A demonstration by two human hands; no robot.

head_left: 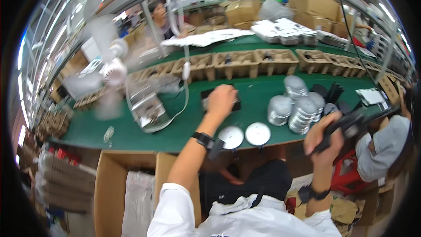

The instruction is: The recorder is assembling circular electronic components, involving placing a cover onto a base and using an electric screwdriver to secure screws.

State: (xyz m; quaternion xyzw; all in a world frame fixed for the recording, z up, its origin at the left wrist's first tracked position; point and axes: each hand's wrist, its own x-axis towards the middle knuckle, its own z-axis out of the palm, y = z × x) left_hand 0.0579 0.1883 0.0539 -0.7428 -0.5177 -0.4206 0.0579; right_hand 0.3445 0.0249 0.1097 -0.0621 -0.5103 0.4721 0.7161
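Observation:
My left hand [221,99] reaches over a small black tray [237,104] on the green table, its fingers closed and bunched down into it. What they pinch, if anything, is hidden. To the right, my right hand [323,139] is wrapped round a long black object [348,126], raised at the table's front edge and smeared by motion, so its kind is unclear. Two round white-faced discs [258,134] lie near the front edge, between my arms. Stacks of round silver metal parts [302,114] stand just left of and beyond my right hand.
A row of brown pulp trays [237,63] runs along the table's back. A clear bag of small parts [151,109] lies left, near a white fan [115,70]. An open carton [125,158] stands below. A seated person [383,149] is close on the right.

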